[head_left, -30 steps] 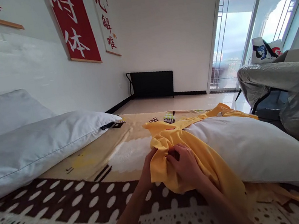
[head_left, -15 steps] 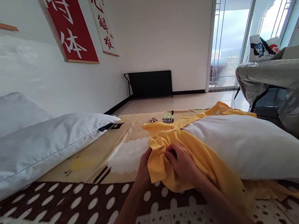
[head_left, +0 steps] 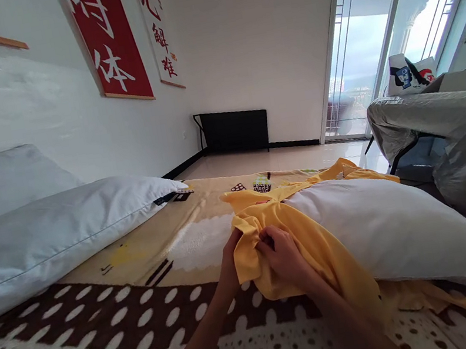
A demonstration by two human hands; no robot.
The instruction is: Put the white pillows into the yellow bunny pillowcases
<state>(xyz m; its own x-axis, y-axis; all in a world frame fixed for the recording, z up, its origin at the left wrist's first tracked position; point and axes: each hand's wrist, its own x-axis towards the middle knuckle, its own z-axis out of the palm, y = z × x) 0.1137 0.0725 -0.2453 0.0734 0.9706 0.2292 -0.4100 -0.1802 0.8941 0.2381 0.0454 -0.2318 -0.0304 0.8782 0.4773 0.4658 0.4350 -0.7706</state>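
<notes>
nearby, yellow cloth [head_left: 324, 251], white pillow [head_left: 385, 226], spotted blanket [head_left: 149, 313]

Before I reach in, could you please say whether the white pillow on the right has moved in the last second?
No, the white pillow on the right shows no shift against the black panel.

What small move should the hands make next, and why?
Probably ease the bunched yellow cloth open: the right hand pinches a gathered fold, the left hand's fingers are hidden behind the cloth, and much of the white pillow beside it shows bare.
</notes>
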